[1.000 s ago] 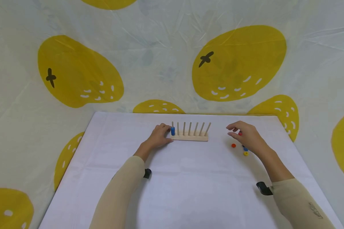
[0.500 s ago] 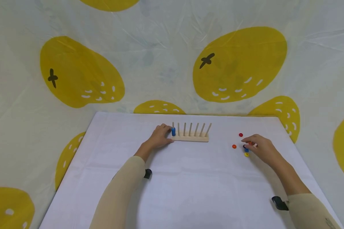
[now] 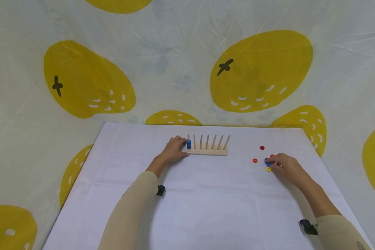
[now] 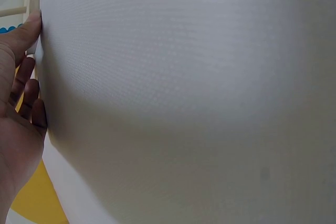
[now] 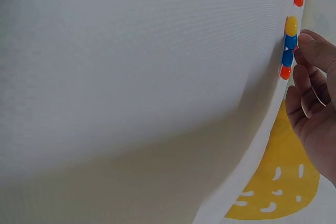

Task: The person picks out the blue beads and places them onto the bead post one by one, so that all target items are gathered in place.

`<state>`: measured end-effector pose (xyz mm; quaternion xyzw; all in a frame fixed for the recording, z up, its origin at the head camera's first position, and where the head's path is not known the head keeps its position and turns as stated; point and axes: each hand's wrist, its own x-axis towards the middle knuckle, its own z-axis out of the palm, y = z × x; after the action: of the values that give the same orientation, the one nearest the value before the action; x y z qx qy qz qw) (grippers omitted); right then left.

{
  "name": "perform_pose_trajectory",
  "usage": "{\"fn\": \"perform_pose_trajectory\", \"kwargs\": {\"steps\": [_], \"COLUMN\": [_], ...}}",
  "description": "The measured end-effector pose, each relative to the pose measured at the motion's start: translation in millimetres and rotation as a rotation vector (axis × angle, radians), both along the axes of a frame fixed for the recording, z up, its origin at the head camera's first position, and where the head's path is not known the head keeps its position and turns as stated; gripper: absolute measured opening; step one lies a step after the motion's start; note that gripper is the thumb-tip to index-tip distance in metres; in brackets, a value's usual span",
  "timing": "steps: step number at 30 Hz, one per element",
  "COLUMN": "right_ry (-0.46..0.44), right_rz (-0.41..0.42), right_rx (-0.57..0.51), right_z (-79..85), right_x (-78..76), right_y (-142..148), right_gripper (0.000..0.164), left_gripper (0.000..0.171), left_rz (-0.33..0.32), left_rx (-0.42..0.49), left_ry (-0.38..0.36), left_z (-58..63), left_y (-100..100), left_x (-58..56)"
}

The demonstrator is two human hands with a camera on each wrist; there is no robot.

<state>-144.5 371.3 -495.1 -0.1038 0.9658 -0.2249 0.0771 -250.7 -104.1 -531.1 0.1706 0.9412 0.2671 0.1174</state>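
Note:
In the head view my left hand (image 3: 174,149) grips the left end of a wooden peg rack (image 3: 207,151), thumb at its front edge. Blue beads (image 3: 189,144) are stacked on the leftmost peg; the other pegs are bare. In the left wrist view the thumb (image 4: 29,30) lies along the base's edge. To the right, my right hand (image 3: 285,168) pinches a blue bead (image 3: 268,164) between thumb and forefinger, low over the table. A yellow bead (image 5: 291,26) sits right beside it in the right wrist view, with another blue bead (image 5: 287,57) on the other side.
Around the right hand lie a red bead (image 3: 262,148), an orange bead (image 3: 255,160), an orange-red bead (image 3: 272,156) and a dark bead (image 3: 266,160). A white cloth covers the table (image 3: 206,208). Behind its far edge hangs a curtain (image 3: 175,69) with yellow fruit shapes.
My right hand has come down and to the right, from above the red bead to the blue bead, and its fingertips have closed in. The left hand has stayed on the rack.

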Motion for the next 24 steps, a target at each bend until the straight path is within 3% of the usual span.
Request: {"fn": "perform_pose_trajectory", "kwargs": {"steps": [17,24], "right_ry": [0.027,-0.026], "right_rz": [0.001,-0.048], "right_rx": [0.03,0.013], "right_z": [-10.5,-12.8], "right_x": [3.3,7.8], "right_y": [5.1,5.5], "right_gripper": [0.024,0.024], "left_gripper": [0.063,0.063], "left_rz": [0.011,0.016], "left_rx": [-0.008,-0.002], "left_ry": [-0.011,-0.015], "left_z": [0.8,1.4], "left_y": [2.0,2.2], "left_x": [0.4,1.8]}}
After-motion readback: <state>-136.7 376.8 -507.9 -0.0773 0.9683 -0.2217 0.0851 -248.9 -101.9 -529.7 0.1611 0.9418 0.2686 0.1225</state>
